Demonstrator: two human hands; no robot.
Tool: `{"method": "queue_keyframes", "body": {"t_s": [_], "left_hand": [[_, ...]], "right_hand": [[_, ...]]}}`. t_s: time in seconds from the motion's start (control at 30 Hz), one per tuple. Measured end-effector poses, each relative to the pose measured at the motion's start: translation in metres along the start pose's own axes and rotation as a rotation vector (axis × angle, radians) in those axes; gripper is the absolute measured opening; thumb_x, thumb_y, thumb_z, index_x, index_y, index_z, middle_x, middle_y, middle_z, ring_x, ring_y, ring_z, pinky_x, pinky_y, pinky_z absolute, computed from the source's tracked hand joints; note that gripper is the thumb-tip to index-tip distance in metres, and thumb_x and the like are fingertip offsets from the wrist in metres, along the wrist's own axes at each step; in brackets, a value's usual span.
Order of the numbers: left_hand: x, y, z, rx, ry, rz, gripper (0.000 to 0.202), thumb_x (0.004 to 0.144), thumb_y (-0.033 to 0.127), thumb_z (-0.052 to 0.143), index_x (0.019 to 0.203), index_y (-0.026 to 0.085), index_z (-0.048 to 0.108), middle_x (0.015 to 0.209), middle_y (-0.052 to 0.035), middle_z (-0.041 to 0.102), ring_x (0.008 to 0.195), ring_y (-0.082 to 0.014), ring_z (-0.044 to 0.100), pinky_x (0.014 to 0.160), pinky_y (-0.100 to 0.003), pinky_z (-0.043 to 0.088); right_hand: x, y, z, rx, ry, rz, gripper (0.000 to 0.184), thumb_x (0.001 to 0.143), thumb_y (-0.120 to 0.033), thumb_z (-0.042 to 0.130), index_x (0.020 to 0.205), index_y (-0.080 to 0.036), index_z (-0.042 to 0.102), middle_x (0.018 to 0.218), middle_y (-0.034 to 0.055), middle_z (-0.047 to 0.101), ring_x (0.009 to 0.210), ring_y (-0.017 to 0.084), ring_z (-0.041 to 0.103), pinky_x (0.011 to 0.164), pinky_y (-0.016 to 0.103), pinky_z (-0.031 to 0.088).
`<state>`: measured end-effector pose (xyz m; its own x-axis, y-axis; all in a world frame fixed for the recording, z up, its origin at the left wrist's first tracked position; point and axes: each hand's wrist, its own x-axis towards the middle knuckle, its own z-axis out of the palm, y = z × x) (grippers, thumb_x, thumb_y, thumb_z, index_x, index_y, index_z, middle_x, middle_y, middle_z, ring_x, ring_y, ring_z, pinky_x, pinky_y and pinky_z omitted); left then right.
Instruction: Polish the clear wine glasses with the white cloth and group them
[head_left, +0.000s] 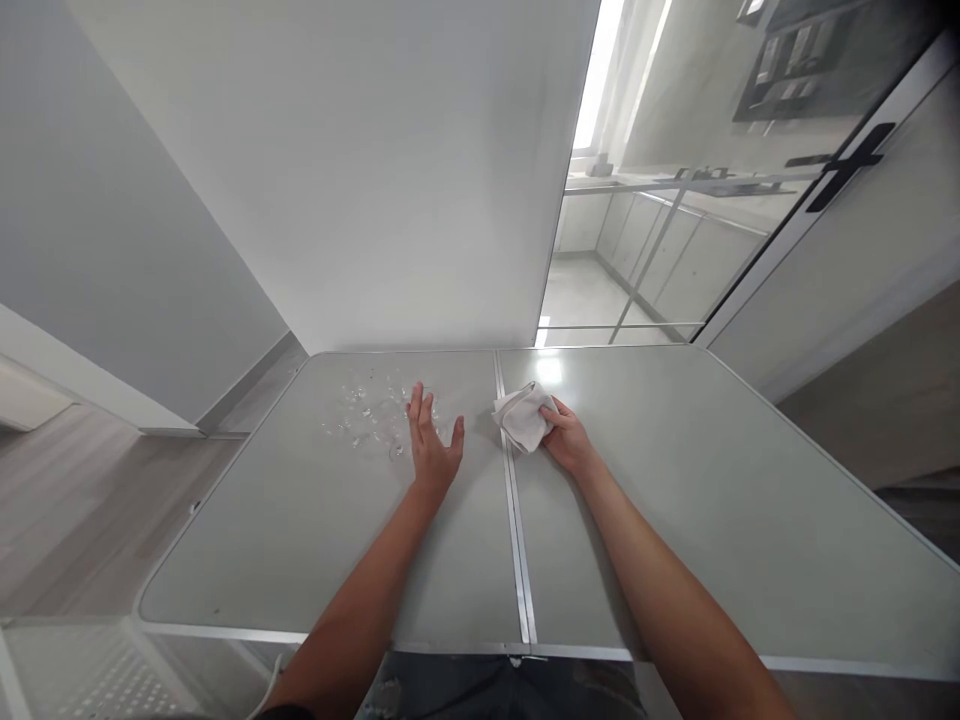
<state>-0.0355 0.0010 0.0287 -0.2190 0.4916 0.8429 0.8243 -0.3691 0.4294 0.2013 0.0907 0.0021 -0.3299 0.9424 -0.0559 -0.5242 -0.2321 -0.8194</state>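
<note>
My left hand (433,440) is held over the left half of the table, its fingers stretched out and thumb apart, holding nothing. Around and beyond its fingertips, clear water drops (367,412) are scattered on the tabletop. In my right hand (568,435) is a folded white cloth (523,415), pinched at its right edge between thumb and fingers. The cloth is above or on the metal seam near the table's middle; whether it touches the surface I cannot tell.
The pale folding table (660,540) has a metal rim and a metal center seam (517,540). A white wall (390,200) stands directly behind it. At the back right is a glass door (637,230) with a dark handle (851,168). A white perforated chair or stool (97,670) stands front left.
</note>
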Motion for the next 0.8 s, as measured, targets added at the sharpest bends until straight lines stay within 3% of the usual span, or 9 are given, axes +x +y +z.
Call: {"method": "queue_keyframes", "body": {"t_s": [0.17, 0.3, 0.4, 0.5, 0.63, 0.73, 0.8], "left_hand": [[0.002, -0.006, -0.001, -0.015, 0.015, -0.086, 0.092, 0.091, 0.035, 0.069, 0.160, 0.021, 0.010, 0.164, -0.0237, 0.024, 0.155, -0.0308, 0.023, 0.124, -0.057, 0.022], [0.002, -0.007, 0.000, -0.042, -0.034, -0.215, 0.105, 0.086, 0.041, 0.074, 0.162, 0.022, 0.004, 0.169, -0.0199, 0.012, 0.157, -0.0307, 0.013, 0.127, -0.053, 0.018], [-0.004, -0.010, 0.005, -0.079, -0.043, -0.294, 0.110, 0.083, 0.044, 0.076, 0.162, 0.022, 0.002, 0.169, -0.0197, 0.010, 0.157, -0.0312, 0.014, 0.128, -0.051, 0.017], [-0.010, -0.015, 0.011, -0.133, -0.011, -0.381, 0.103, 0.084, 0.043, 0.075, 0.161, 0.021, 0.009, 0.166, -0.0219, 0.017, 0.154, -0.0319, 0.025, 0.125, -0.050, 0.025], [-0.012, -0.019, 0.013, -0.175, -0.028, -0.450, 0.076, 0.092, 0.042, 0.065, 0.153, 0.021, 0.027, 0.154, -0.0226, 0.040, 0.130, -0.0279, 0.057, 0.107, -0.045, 0.048], [-0.011, -0.018, 0.012, -0.187, -0.102, -0.388, 0.058, 0.096, 0.041, 0.059, 0.146, 0.022, 0.038, 0.141, -0.0193, 0.054, 0.108, -0.0230, 0.068, 0.093, -0.041, 0.054], [-0.011, -0.016, 0.014, -0.165, -0.174, -0.267, 0.054, 0.094, 0.041, 0.062, 0.142, 0.021, 0.045, 0.133, -0.0172, 0.061, 0.102, -0.0230, 0.069, 0.089, -0.040, 0.053]], "right_hand": [[0.001, -0.001, 0.003, 0.017, 0.036, -0.019, 0.034, 0.068, -0.033, 0.084, 0.097, -0.021, 0.069, 0.083, 0.0007, 0.070, 0.070, 0.017, 0.058, 0.064, 0.029, 0.045], [0.001, -0.002, 0.005, 0.050, 0.020, -0.003, 0.036, 0.067, -0.031, 0.085, 0.097, -0.020, 0.069, 0.084, 0.0004, 0.069, 0.070, 0.016, 0.058, 0.063, 0.027, 0.045], [0.001, -0.003, 0.006, 0.064, 0.008, 0.000, 0.036, 0.067, -0.031, 0.084, 0.097, -0.020, 0.069, 0.083, -0.0001, 0.068, 0.070, 0.015, 0.058, 0.062, 0.026, 0.044], [0.001, -0.004, 0.007, 0.081, 0.024, -0.026, 0.037, 0.066, -0.032, 0.085, 0.097, -0.020, 0.069, 0.081, -0.0009, 0.066, 0.069, 0.014, 0.056, 0.062, 0.025, 0.044], [0.004, -0.003, 0.007, 0.072, 0.086, -0.084, 0.035, 0.068, -0.036, 0.083, 0.094, -0.020, 0.067, 0.082, -0.0004, 0.064, 0.070, 0.015, 0.055, 0.062, 0.025, 0.044], [0.001, -0.003, 0.010, -0.010, 0.194, -0.205, 0.031, 0.074, -0.041, 0.078, 0.095, -0.021, 0.064, 0.088, 0.0010, 0.064, 0.077, 0.017, 0.056, 0.067, 0.026, 0.046], [-0.005, -0.004, 0.015, -0.176, 0.297, -0.358, 0.027, 0.082, -0.043, 0.072, 0.098, -0.023, 0.064, 0.091, 0.0014, 0.064, 0.083, 0.018, 0.057, 0.073, 0.028, 0.048]]}}
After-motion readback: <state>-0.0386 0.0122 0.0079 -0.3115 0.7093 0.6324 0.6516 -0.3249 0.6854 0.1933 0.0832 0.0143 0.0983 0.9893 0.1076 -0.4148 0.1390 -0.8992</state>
